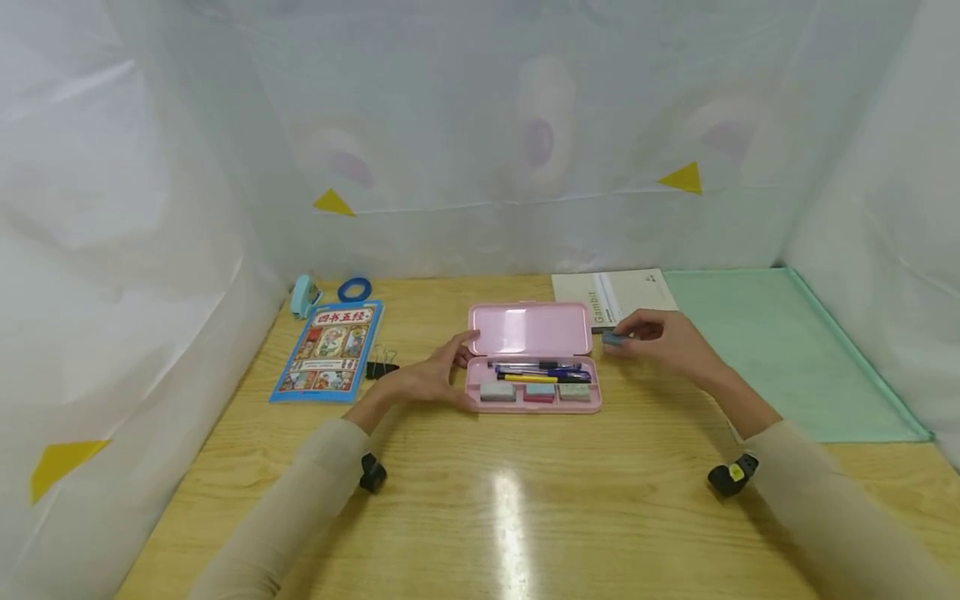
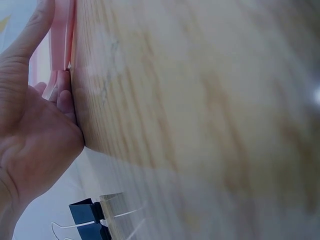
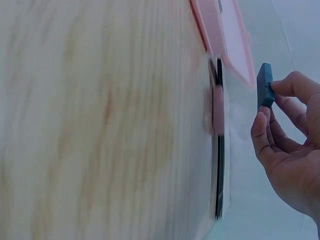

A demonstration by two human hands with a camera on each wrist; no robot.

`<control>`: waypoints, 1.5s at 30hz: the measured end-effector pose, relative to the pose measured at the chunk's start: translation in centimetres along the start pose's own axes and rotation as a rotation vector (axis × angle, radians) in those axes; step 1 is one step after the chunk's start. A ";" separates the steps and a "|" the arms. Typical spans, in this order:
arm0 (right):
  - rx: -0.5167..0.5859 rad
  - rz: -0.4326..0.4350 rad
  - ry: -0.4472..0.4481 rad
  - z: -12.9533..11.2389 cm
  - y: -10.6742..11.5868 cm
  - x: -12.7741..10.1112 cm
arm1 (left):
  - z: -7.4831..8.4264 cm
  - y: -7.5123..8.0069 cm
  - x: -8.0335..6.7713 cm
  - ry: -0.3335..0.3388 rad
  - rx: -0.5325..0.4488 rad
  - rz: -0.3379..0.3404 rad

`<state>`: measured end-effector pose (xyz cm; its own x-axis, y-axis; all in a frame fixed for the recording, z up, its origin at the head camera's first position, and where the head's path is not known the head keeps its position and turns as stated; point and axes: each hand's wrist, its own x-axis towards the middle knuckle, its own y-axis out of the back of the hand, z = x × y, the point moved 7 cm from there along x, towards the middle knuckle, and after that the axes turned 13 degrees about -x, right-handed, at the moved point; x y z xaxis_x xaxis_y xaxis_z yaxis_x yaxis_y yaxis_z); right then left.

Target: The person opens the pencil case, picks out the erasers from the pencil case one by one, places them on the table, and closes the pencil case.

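Note:
An open pink pencil case [image 1: 532, 407] lies on the wooden table, its lid [image 1: 528, 329] folded back. My left hand [image 1: 427, 377] holds its left end, thumb at the front corner and fingers toward the lid. Pens [image 1: 543, 377] lie in the case's long compartment, with small blocks like erasers [image 1: 497, 392] in front of them. To the right of the lid, my right hand [image 1: 660, 342] pinches a small blue rectangular block [image 3: 265, 86] between thumb and fingers. In the right wrist view this block appears raised off the table.
A picture-covered book [image 1: 327, 354] lies at left, with a black binder clip [image 1: 382, 369] beside it. Behind are a light-blue stapler-like object [image 1: 304, 296] and a blue tape ring [image 1: 354, 289]. A notebook [image 1: 630, 292] lies behind my right hand; a green mat [image 1: 795, 358] covers the right side.

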<state>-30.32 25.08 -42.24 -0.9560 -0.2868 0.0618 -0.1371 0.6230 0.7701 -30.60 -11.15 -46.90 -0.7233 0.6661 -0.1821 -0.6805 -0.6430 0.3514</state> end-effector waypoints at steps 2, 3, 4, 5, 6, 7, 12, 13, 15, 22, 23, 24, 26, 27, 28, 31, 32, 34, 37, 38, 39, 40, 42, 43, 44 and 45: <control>-0.026 0.009 -0.012 1.0 1.0 -0.4 | -0.1 -0.1 0.0 0.005 0.005 0.000; -0.042 0.015 -0.016 1.5 1.5 -0.6 | -0.1 -0.1 0.0 0.008 0.006 0.001; -0.056 0.018 -0.015 1.9 1.9 -0.8 | -0.2 -0.1 0.0 0.013 0.006 0.003; -0.066 0.022 -0.014 2.3 2.4 -0.9 | -0.1 -0.1 -0.1 0.015 0.006 0.005; -0.076 0.025 -0.017 2.8 2.7 -1.0 | -0.1 -0.1 -0.1 0.017 0.005 0.008; -0.085 0.027 -0.023 3.1 3.0 -1.1 | -0.1 -0.1 -0.1 0.020 0.004 0.010; -0.156 0.002 -0.069 5.0 3.7 -1.6 | 0.0 -0.1 -0.1 0.020 0.003 0.006; -0.170 -0.008 -0.071 5.3 3.7 -1.6 | 0.0 -0.1 -0.1 0.019 0.004 0.004; -0.185 -0.023 -0.068 5.5 3.6 -1.7 | 0.0 -0.1 -0.1 0.014 0.003 -0.001; -0.207 0.003 -0.020 4.4 3.6 -1.8 | 0.0 -0.1 -0.1 0.016 0.002 -0.002; -0.190 -0.003 -0.013 4.1 3.4 -1.8 | 0.0 -0.1 -0.2 0.016 0.002 -0.003; -0.164 -0.014 -0.004 3.8 3.1 -1.7 | 0.0 -0.1 -0.2 0.017 0.002 -0.003; -0.103 -0.042 0.019 2.8 2.5 -1.6 | 0.0 -0.1 -0.2 0.021 0.001 -0.002; -0.071 -0.059 0.031 2.3 2.0 -1.6 | 0.0 -0.1 -0.2 0.022 0.003 0.000; -0.042 -0.077 0.045 1.7 1.6 -1.6 | 0.0 -0.1 -0.2 0.022 0.003 0.001; 0.021 -0.118 0.084 0.0 0.2 -1.5 | 0.0 -0.1 -0.2 0.023 0.004 0.005; 0.028 -0.128 0.098 -0.5 -0.2 -1.4 | 0.0 -0.1 -0.2 0.023 0.004 0.006; 0.036 -0.153 0.113 -1.3 -1.1 -1.4 | 0.0 -0.1 -0.2 0.021 0.001 0.006; 0.032 -0.168 0.142 -2.2 -2.3 -1.3 | 0.0 0.0 -0.2 0.023 -0.005 0.005; 0.031 -0.169 0.149 -2.5 -2.7 -1.4 | 0.0 -0.1 -0.1 0.023 -0.005 0.003; 0.039 -0.174 0.152 -2.8 -3.1 -1.4 | 0.0 -0.1 -0.1 0.022 -0.006 0.002; 0.053 -0.177 0.164 -3.1 -3.5 -1.6 | 0.0 -0.1 -0.1 0.021 -0.006 0.002; 0.080 -0.185 0.176 -3.7 -4.2 -1.8 | 0.0 -0.1 -0.1 0.018 -0.008 -0.001; 0.088 -0.185 0.180 -4.0 -4.5 -2.0 | 0.0 -0.2 -0.1 0.017 -0.007 -0.002; 0.092 -0.184 0.189 -4.3 -4.8 -2.1 | 0.1 -0.2 -0.1 0.016 -0.006 -0.001; 0.095 -0.184 0.197 -4.5 -5.0 -2.1 | 0.1 -0.2 -0.1 0.016 -0.005 0.001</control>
<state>-26.42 19.27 -43.38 -0.8456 -0.5309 0.0559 -0.3356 0.6102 0.7177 -30.41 -11.07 -46.83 -0.7255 0.6597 -0.1962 -0.6806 -0.6454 0.3469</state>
